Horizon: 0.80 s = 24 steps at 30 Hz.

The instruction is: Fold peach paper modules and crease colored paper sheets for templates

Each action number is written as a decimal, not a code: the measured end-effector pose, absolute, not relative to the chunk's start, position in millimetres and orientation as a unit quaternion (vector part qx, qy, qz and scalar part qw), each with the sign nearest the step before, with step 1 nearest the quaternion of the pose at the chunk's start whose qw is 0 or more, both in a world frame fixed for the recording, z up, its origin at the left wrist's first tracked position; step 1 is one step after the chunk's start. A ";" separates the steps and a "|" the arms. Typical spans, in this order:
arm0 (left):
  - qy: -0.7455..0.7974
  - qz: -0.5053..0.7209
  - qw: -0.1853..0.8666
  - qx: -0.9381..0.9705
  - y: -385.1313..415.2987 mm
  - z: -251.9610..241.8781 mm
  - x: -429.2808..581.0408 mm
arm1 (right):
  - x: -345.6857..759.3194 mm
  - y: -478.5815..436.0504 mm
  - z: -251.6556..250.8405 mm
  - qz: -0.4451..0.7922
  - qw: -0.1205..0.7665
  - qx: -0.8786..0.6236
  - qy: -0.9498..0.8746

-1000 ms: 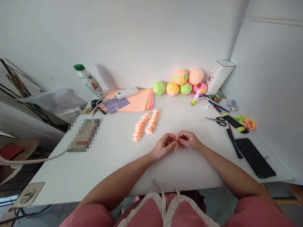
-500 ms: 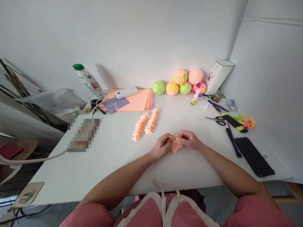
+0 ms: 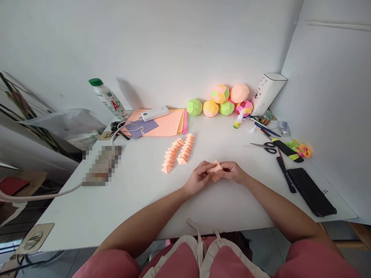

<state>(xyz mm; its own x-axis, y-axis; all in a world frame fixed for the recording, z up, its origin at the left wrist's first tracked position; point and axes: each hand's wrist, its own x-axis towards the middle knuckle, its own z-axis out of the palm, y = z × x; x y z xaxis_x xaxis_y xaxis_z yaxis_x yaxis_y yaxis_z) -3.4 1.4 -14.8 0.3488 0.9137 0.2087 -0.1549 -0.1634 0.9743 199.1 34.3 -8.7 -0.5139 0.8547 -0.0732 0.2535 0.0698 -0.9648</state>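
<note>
A: What do the hands hold?

B: A folded peach paper piece point(image 3: 215, 178), clasped between the left hand point(image 3: 200, 177) and the right hand point(image 3: 232, 172), which meet close together above the near part of a white tabletop point(image 3: 139, 173). Each grips one side of it.

A: Does the paper rest on the surface?

B: I cannot tell (much of it is covered), though its top corner shows between the two.

A: And beyond?

B: Folded peach units stand on the far side, toward the left, in a longer row point(image 3: 170, 155) and a shorter row point(image 3: 186, 149), side by side.

A: Against the wall?

B: Six faceted paper balls point(image 3: 194, 107), green, yellow, pink and peach, some stacked on others. A small glue bottle point(image 3: 237, 122) stands in front of them. Coloured sheets point(image 3: 168, 125) lie farther left, under a white device point(image 3: 158, 113).

A: On the right?

B: Black-handled scissors point(image 3: 270, 144), a black-and-yellow cutter point(image 3: 286, 149) and a black case point(image 3: 311, 193) near the tabletop's edge.
</note>
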 end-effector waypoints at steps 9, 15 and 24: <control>0.322 0.484 0.593 0.557 2.0 -12.6 -3.8 | 199.8 35.1 -12.4 0.536 0.296 -0.415 -0.673; 0.326 0.487 0.613 0.530 3.2 -8.6 -3.2 | 199.0 34.5 -10.5 0.520 0.299 -0.418 -0.683; 0.376 0.490 0.567 0.545 3.3 -15.1 -2.0 | 194.9 30.8 -4.6 0.476 0.330 -0.403 -0.709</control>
